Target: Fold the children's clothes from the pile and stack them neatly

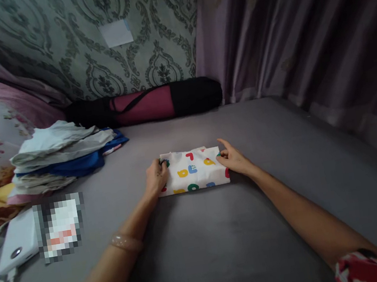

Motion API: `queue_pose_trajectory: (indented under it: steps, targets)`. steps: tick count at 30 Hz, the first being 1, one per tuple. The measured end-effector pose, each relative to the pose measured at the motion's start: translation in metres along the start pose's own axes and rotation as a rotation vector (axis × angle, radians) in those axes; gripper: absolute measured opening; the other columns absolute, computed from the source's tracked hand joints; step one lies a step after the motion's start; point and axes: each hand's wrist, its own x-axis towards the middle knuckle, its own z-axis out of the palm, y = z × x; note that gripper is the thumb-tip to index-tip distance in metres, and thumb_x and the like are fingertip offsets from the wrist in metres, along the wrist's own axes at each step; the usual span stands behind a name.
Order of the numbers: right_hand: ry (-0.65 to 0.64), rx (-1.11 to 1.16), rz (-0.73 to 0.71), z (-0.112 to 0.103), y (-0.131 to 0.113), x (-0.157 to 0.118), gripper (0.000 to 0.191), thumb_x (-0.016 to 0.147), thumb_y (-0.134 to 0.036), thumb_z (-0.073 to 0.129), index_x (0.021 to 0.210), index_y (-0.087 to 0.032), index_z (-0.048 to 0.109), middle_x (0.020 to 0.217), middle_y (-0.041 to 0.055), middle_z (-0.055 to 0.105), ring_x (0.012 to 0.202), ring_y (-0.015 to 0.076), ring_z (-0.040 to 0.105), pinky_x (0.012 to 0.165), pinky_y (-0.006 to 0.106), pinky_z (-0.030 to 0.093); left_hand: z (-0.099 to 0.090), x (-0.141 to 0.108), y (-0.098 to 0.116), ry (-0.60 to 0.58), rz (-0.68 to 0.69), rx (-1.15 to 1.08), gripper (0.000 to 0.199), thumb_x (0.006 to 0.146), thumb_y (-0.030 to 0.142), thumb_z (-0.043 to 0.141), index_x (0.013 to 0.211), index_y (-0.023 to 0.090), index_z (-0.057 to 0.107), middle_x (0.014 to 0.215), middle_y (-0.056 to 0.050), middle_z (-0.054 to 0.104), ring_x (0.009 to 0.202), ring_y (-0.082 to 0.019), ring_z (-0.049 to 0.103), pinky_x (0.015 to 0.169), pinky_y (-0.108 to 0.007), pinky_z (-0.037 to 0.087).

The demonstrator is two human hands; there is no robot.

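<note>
A white cloth [198,170] printed with colourful letters lies folded into a flat rectangle on the grey bed sheet [203,234]. At its left end, my left hand [157,175] pinches the upper corner, fingers closed on the fabric. My right hand [234,156] grips the opposite end between thumb and fingers, with one finger raised off the cloth. What kind of garment or cloth it is cannot be made out. A pale bangle [127,241] circles my left wrist.
A pile of folded clothes [65,153] sits at the left. Nearer are a white power bank [21,239] with cables and a blurred-out item [63,230]. A black and maroon long bag [147,104] lies along the patterned wall. Purple curtains [250,31] hang at the right.
</note>
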Motion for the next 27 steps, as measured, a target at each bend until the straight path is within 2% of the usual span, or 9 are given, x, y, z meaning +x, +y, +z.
queue_pose_trajectory:
  steps: [3,5,6,8,11,13,17,21,27]
  targets:
    - [-0.039,0.012,-0.033,-0.002,0.000,0.001,0.041,0.079,-0.018,0.053,0.118,-0.017,0.064,0.081,-0.0001,0.068,0.066,0.0117,0.059,0.063,0.022,0.046,0.001,-0.002,0.000,0.001,0.001,0.020,0.019,0.093,0.029,0.044,0.084,0.020,0.058,0.080,-0.007,0.065,0.079,-0.020,0.061,0.067,-0.028,0.038]
    - [-0.009,-0.016,0.000,-0.002,-0.002,0.002,0.026,0.079,-0.020,0.051,0.095,-0.016,0.072,0.079,0.0010,0.068,0.067,0.0124,0.059,0.065,0.023,0.046,0.001,-0.003,-0.001,0.025,0.020,0.020,0.020,0.094,0.027,0.041,0.086,0.020,0.058,0.081,-0.007,0.065,0.079,-0.020,0.061,0.068,-0.028,0.039]
    - [0.016,-0.014,0.034,-0.003,-0.004,0.002,0.025,0.079,-0.021,0.050,0.091,-0.016,0.072,0.078,0.0015,0.069,0.067,0.0127,0.059,0.066,0.024,0.047,0.001,-0.003,-0.002,0.040,0.026,0.018,0.020,0.095,0.027,0.040,0.088,0.020,0.058,0.081,-0.007,0.066,0.079,-0.020,0.061,0.068,-0.028,0.039]
    - [0.029,0.045,0.121,-0.003,-0.009,0.001,0.031,0.080,-0.022,0.049,0.100,-0.015,0.072,0.085,0.0037,0.071,0.070,0.0140,0.061,0.068,0.025,0.049,0.002,-0.002,-0.004,0.056,0.024,0.013,0.023,0.097,0.029,0.038,0.090,0.020,0.058,0.082,-0.007,0.066,0.079,-0.020,0.062,0.068,-0.028,0.040]
    - [-0.062,0.110,0.200,-0.001,-0.016,-0.001,0.045,0.082,-0.027,0.053,0.123,-0.012,0.063,0.111,0.0101,0.069,0.090,0.0179,0.066,0.081,0.028,0.051,0.003,0.001,-0.007,0.024,-0.010,0.008,0.024,0.097,0.032,0.040,0.091,0.019,0.059,0.088,-0.010,0.068,0.085,-0.022,0.064,0.069,-0.029,0.041]
    - [-0.085,0.000,0.165,0.003,-0.017,-0.003,0.055,0.080,-0.028,0.057,0.133,-0.010,0.056,0.125,0.0139,0.063,0.106,0.0212,0.063,0.092,0.030,0.049,0.003,0.004,-0.007,-0.003,-0.041,0.008,0.024,0.097,0.032,0.042,0.091,0.018,0.060,0.092,-0.012,0.069,0.090,-0.023,0.064,0.072,-0.029,0.042]
    - [0.001,-0.360,-0.021,0.016,-0.010,-0.008,0.056,0.082,-0.017,0.051,0.138,-0.007,0.049,0.137,0.0175,0.052,0.124,0.0233,0.052,0.108,0.034,0.038,0.003,0.005,-0.005,-0.017,-0.062,0.031,0.027,0.098,0.034,0.038,0.092,0.018,0.060,0.094,-0.013,0.070,0.091,-0.024,0.065,0.074,-0.030,0.043]
    - [0.012,-0.551,-0.134,0.023,-0.011,-0.015,0.057,0.087,-0.011,0.040,0.144,-0.008,0.040,0.143,0.0176,0.045,0.127,0.0243,0.050,0.107,0.034,0.040,0.004,0.004,-0.005,-0.006,-0.075,0.073,0.029,0.100,0.036,0.031,0.101,0.020,0.056,0.091,-0.012,0.069,0.086,-0.023,0.066,0.068,-0.029,0.043]
    - [-0.028,-0.741,-0.006,0.024,-0.023,-0.020,0.059,0.088,-0.010,0.038,0.147,-0.014,0.035,0.146,0.0163,0.042,0.118,0.0281,0.056,0.095,0.038,0.048,0.002,0.000,0.001,-0.051,-0.058,0.225,0.036,0.101,0.040,0.023,0.111,0.019,0.051,0.091,-0.014,0.070,0.085,-0.027,0.068,0.066,-0.032,0.043]
